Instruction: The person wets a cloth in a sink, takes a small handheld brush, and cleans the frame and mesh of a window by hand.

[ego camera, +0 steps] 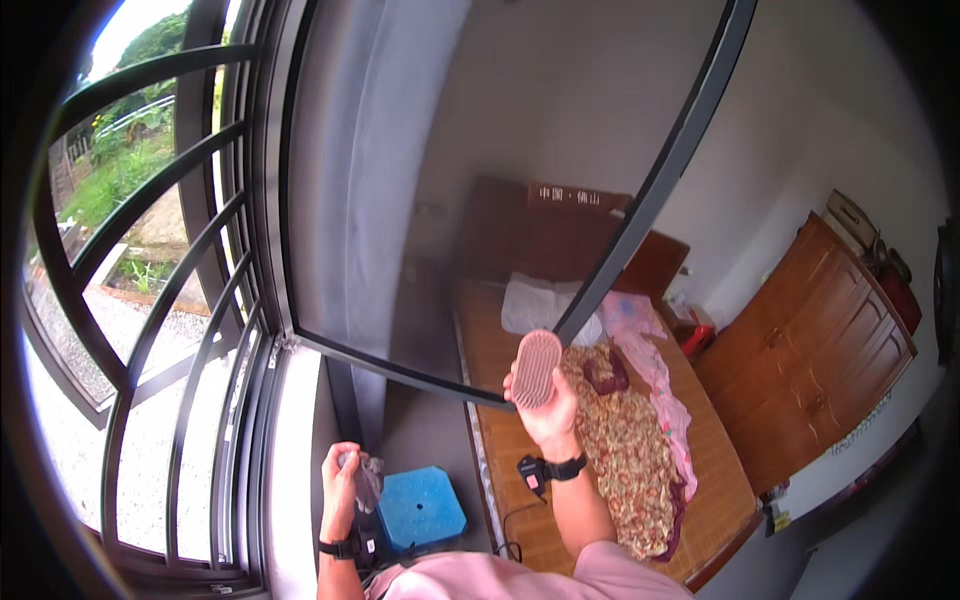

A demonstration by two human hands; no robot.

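My right hand point(553, 420) holds up a pink oval brush-like pad point(537, 366), its ridged face turned toward me. Whether it touches the dark frame of the opened window panel point(645, 214) beside it, I cannot tell. Crumpled grey cloth point(369, 481) is bunched in my left hand point(339, 486), low by the window sill point(296, 450). The panel's dark, see-through sheet point(480, 127) spans the space beyond both hands. Each wrist wears a black strap with a small device.
Black window bars point(154, 296) stand at the left. A blue plastic stool point(421, 508) is below my left hand. To the right are a wooden bed point(517, 480) with a patterned quilt point(622, 450) and a brown wardrobe point(806, 352). A grey curtain point(390, 150) hangs behind the panel.
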